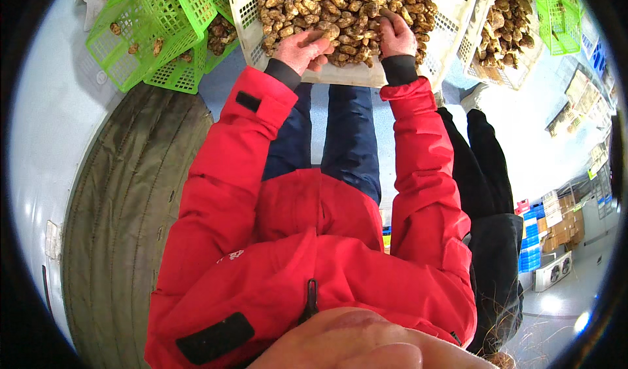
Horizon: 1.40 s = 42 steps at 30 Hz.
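In front of me a white plastic crate point(353, 76) holds a heap of knobbly brown-and-cream mushrooms point(350, 2). My left hand point(302, 50) is over the near left part of the heap, with thumb and fingers closed on a mushroom point(328, 31). At the right side of the heap is my right hand point(398, 38), its fingers bent and pinched together among the mushrooms. What its fingertips hold, if anything, is hidden. Both hands are bare, in red sleeves with dark cuffs.
Green slotted baskets point(108, 45) with a few mushrooms stand at the left. Another mushroom-filled crate point(507, 76) sits at the right, beside a green basket point(556, 16). A person in dark trousers point(487, 166) is close on my right. A quilted dark curtain point(124, 225) hangs at the left.
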Motion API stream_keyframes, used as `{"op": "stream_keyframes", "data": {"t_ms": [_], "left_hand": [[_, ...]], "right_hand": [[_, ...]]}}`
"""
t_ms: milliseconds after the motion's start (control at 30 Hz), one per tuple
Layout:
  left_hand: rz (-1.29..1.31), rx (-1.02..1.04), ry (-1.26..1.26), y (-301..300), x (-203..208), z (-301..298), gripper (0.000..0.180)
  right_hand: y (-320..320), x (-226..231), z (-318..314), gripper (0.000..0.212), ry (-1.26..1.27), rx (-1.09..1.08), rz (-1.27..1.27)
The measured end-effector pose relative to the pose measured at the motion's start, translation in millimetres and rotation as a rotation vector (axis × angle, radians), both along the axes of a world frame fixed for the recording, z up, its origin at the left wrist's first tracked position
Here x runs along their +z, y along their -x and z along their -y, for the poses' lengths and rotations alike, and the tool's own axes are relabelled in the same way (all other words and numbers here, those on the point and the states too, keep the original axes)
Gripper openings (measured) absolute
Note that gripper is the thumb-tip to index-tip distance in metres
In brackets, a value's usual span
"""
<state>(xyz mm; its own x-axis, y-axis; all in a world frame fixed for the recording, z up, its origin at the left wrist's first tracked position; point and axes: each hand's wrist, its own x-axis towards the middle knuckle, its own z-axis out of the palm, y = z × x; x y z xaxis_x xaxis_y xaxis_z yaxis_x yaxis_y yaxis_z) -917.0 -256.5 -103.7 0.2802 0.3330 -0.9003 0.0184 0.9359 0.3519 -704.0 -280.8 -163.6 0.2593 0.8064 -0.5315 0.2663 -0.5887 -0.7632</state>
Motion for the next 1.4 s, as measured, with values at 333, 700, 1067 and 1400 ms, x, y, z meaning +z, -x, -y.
{"op": "stream_keyframes", "data": {"t_ms": [333, 700, 1067, 1400], "left_hand": [[0.133, -0.02, 0.204, 19.2, 6.5, 14.4, 0.037], [0.158, 0.354, 0.077, -12.0, -34.6, 19.8, 0.037], [0.187, 0.429, 0.153, -37.5, -46.1, -1.9, 0.024], [0.449, 0.705, 0.21, -38.7, -73.3, -3.0, 0.016]], "right_hand": [[38.3, -24.4, -49.4, 0.023, -0.005, 0.959, 0.834], [34.0, 9.0, -9.1, 0.026, -0.237, 0.656, -0.017], [-28.6, -42.9, -72.4, 0.023, 0.071, 0.501, 0.861], [1.1, -24.5, -64.8, 0.038, 0.307, 0.504, 0.664]]}}
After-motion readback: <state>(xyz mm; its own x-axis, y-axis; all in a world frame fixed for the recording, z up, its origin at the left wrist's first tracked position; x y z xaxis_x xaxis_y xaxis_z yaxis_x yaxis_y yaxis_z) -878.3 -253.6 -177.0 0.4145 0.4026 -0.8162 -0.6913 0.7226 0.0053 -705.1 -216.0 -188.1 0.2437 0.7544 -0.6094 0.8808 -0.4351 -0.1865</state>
